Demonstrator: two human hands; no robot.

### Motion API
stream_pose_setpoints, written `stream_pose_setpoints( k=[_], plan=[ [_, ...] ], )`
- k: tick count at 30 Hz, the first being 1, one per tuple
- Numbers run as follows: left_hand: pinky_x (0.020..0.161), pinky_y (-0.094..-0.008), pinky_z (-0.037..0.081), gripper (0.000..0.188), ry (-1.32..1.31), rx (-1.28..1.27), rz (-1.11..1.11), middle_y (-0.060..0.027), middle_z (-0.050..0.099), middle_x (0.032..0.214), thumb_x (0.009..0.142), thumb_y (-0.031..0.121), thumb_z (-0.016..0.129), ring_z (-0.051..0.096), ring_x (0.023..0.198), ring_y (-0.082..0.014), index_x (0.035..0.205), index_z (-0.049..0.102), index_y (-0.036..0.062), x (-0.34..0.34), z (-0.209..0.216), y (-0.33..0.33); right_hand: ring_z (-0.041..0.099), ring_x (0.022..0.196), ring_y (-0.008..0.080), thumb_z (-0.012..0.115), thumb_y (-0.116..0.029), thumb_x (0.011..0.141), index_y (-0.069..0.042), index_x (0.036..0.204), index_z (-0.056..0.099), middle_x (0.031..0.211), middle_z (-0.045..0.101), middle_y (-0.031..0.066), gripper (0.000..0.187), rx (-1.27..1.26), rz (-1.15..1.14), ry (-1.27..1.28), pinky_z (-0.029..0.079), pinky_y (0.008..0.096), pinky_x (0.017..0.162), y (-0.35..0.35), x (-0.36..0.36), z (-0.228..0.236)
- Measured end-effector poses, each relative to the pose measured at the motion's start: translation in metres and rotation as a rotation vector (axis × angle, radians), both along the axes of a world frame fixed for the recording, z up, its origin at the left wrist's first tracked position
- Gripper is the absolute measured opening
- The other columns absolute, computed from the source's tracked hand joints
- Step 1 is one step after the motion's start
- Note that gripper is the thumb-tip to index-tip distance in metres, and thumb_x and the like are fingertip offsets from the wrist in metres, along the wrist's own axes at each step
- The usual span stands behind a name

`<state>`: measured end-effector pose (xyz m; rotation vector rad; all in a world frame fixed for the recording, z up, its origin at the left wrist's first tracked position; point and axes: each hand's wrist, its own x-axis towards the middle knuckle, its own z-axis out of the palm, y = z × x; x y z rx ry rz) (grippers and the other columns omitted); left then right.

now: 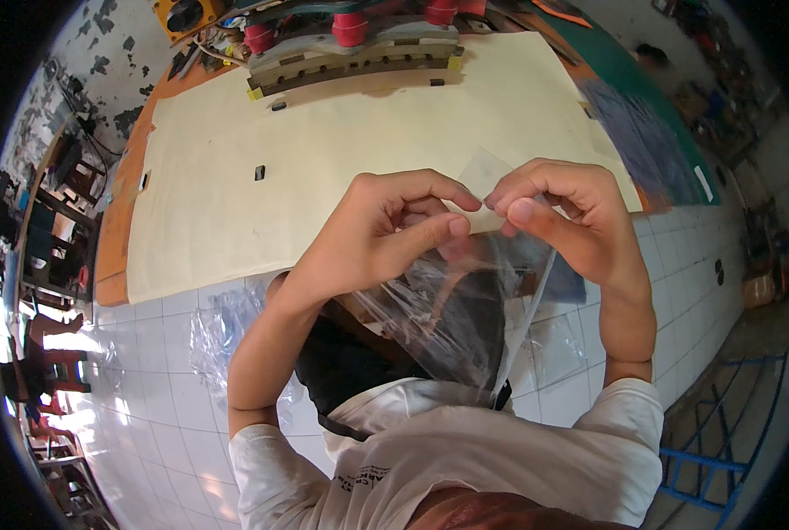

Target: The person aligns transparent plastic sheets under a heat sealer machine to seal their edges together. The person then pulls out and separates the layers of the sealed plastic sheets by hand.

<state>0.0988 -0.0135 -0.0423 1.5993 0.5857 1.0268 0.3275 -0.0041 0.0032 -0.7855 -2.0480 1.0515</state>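
A clear plastic bag (465, 314) hangs creased in front of my body, below both hands. My right hand (566, 208) pinches its upper edge between thumb and curled fingers. My left hand (403, 221) is curled at the same edge, its fingertips almost meeting those of the right; its lower fingers are partly hidden behind the thumb and film. A pale see-through corner (484, 168) sticks up behind the fingertips. Beyond the hands lies a cream sheet (315, 185) covering the table.
A metal bar press with red fittings (350, 66) stands at the table's far side. Small dark blocks (259, 173) dot the sheet. Clear film (646, 141) is stacked on the right. More plastic (222, 331) lies on the tiled floor, and a blue metal frame (712, 450) stands lower right.
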Motion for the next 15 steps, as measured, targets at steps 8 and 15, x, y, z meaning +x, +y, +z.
stream_pose_setpoints(
  k=[8,15],
  plan=[
    [0.062,-0.0223,0.050,0.025,-0.011,-0.049,0.059,-0.0059,0.065,0.075,0.090,0.001,0.057,0.061,0.065,-0.0090,0.115,0.060,-0.0036,-0.001,0.004,-0.009,0.060,0.077,0.0096,0.063,-0.012,0.089,0.006,0.090,0.069,0.084,0.069,0.0077,0.019,-0.227,-0.082,0.116,0.049,0.0232,0.072,-0.007,-0.004,0.004],
    [0.060,-0.0214,0.048,0.027,-0.023,-0.095,0.000,-0.0041,0.063,0.075,0.091,0.003,0.056,0.060,0.064,-0.0082,0.117,0.060,-0.0021,-0.006,0.005,-0.006,0.060,0.074,0.0094,0.062,-0.012,0.090,0.005,0.092,0.068,0.084,0.069,0.0084,0.018,-0.186,-0.148,0.142,0.049,0.0225,0.070,-0.013,-0.012,-0.005]
  ],
)
